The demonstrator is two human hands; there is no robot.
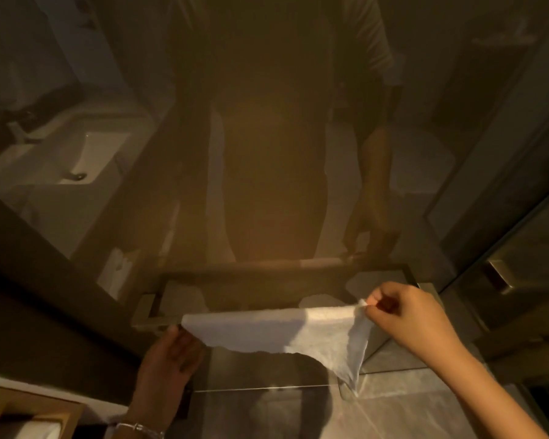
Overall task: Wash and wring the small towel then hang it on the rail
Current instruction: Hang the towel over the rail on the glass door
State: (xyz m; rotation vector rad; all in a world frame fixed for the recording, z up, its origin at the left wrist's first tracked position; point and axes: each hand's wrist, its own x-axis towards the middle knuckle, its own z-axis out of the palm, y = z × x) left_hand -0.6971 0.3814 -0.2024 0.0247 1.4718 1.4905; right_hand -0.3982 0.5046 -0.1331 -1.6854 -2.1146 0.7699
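A small white towel (267, 331) is draped over a square metal rail (152, 321) fixed to a glass panel, low in the head view. My right hand (406, 315) pinches the towel's upper right corner between thumb and fingers, lifting it above the rail. My left hand (168, 365) is below the rail at the towel's lower left edge, fingers tucked under the cloth and gripping it. The towel's right side hangs down in a point. The rail's right part is hidden by the towel.
The glass panel (267, 153) reflects a person, a washbasin and a bath mat. A wooden tissue box (29, 413) sits at the bottom left. Grey floor tiles (393, 403) lie below. A metal door handle (501, 277) is on the right. The room is dim.
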